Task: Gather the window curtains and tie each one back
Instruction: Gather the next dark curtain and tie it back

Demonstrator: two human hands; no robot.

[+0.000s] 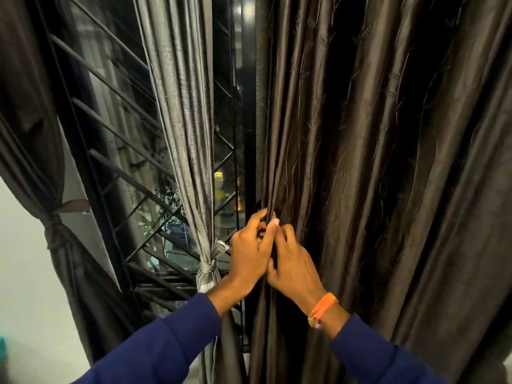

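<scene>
Head view faces a night-dark window behind a black metal grille of diagonal bars (116, 151), with a pale wall (25, 273) at the left edge. At far left a dark brown satin curtain (33, 139) is cinched by a knotted brown tie (54, 231), and at centre a silver-grey textured curtain (182, 112) is bound low by a grey tie (208, 268). At right a wide dark brown embroidered curtain (374, 162) hangs loose, its leading folds pinched together by the left hand (249, 253) and the right hand (293, 267), which touch each other; blue sleeves (155, 345) cover both arms and an orange band (322, 309) circles the right wrist.
</scene>
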